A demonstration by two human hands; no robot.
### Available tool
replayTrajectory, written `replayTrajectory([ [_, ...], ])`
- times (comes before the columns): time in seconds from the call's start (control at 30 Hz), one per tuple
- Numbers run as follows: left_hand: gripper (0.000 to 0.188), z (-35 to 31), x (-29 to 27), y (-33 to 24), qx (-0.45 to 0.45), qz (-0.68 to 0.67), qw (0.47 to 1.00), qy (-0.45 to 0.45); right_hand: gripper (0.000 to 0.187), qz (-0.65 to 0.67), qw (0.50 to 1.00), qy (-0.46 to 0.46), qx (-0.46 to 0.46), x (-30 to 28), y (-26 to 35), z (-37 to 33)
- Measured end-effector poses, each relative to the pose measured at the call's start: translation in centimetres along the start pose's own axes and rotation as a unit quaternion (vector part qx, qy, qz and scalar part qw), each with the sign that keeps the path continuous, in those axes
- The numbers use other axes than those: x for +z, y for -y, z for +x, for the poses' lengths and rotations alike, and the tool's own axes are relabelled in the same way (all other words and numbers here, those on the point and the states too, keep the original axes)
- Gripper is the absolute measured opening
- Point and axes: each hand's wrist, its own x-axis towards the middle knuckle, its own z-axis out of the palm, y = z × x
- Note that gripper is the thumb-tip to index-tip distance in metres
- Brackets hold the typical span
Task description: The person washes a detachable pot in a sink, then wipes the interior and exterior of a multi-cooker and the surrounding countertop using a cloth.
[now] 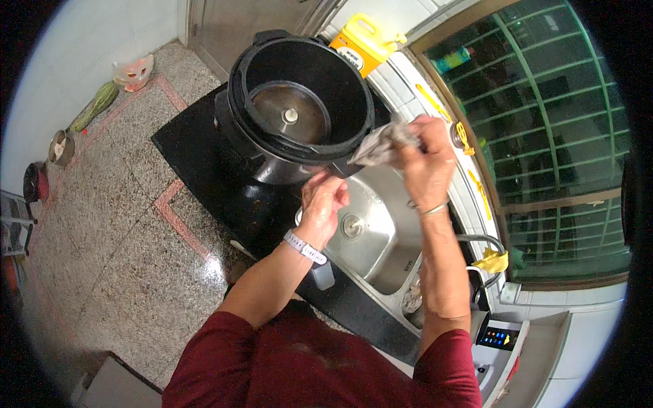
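Note:
A large black electric pressure cooker (pixel 292 153), without its lid, stands on the black countertop (pixel 197 146). Its deep round inside shows a pale knob at the middle of the bottom. My left hand (pixel 321 207), with a light watch band on the wrist, has its fingers curled at the cooker's near edge, by the side handle; the fingertips are partly hidden. In my right hand (pixel 430 163) is a crumpled greyish cloth (pixel 381 144), which reaches the cooker's right rim. That hand is slightly blurred and closed round the cloth.
Below my hands lies a steel sink (pixel 367 251) with a drain. A yellow jug (pixel 367 44) stands behind the cooker, near the barred window (pixel 537 136). A yellow cloth (pixel 491 261) hangs by a dark hose. On the floor are a long green gourd (pixel 95 107) and a metal bowl (pixel 61 148).

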Motion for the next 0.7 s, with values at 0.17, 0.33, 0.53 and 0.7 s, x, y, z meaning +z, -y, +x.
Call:
replayTrajectory([
  [0.17,0.011,1.4,-2.3,2.1,-0.042,0.051,0.997,-0.040,0.017,-0.024,0.998,0.054,0.019,1.4,-0.4,-2.7],
  [0.33,0.009,-1.0,0.3,-1.1,-0.012,0.015,1.000,0.018,0.017,-0.034,0.999,-0.027,0.000,-1.0,2.1,1.5],
  [0.53,0.021,2.0,-2.9,2.0,-0.039,0.083,0.995,-0.031,0.017,-0.032,0.998,0.034,0.039,2.1,-1.4,-2.7],
  [0.7,0.020,-1.8,0.2,-0.5,-0.019,0.020,0.997,0.073,0.021,0.003,0.999,-0.041,-0.022,-3.3,2.3,0.6],
])
